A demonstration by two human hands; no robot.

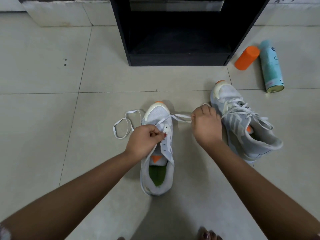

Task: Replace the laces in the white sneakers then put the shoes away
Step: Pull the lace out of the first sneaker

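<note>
A white sneaker (158, 170) with an orange toe tip and green insole stands on the floor in front of me, toe pointing away. A white lace (124, 124) is threaded through its front eyelets; one end lies looped on the floor to the left. My left hand (143, 141) pinches the lace at the eyelets on the shoe's left side. My right hand (206, 125) grips the other lace end and holds it taut to the right. A second white sneaker (242, 122), laced, stands at the right, just behind my right hand.
A black shelf unit (178, 58) with an open bottom compartment stands straight ahead on the tiled floor. An orange bottle (246, 58) and a light-blue spray can (271, 68) lie to its right. My toes (209, 235) show at the bottom edge.
</note>
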